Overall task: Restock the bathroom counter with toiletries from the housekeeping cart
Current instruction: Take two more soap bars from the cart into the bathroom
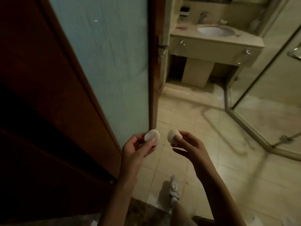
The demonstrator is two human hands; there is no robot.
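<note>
My left hand pinches a small round white soap between thumb and fingers. My right hand pinches a second round white soap the same way. Both are held out in front of me at the bathroom doorway, a short gap between them. The bathroom counter stands far ahead at the top of the view, with a white oval sink and a tap behind it. The housekeeping cart is out of view.
A dark wooden door with a frosted glass panel stands open on my left. A glass shower enclosure fills the right side. Beige tiled floor runs from my white shoe to the counter. Small items lie on the counter.
</note>
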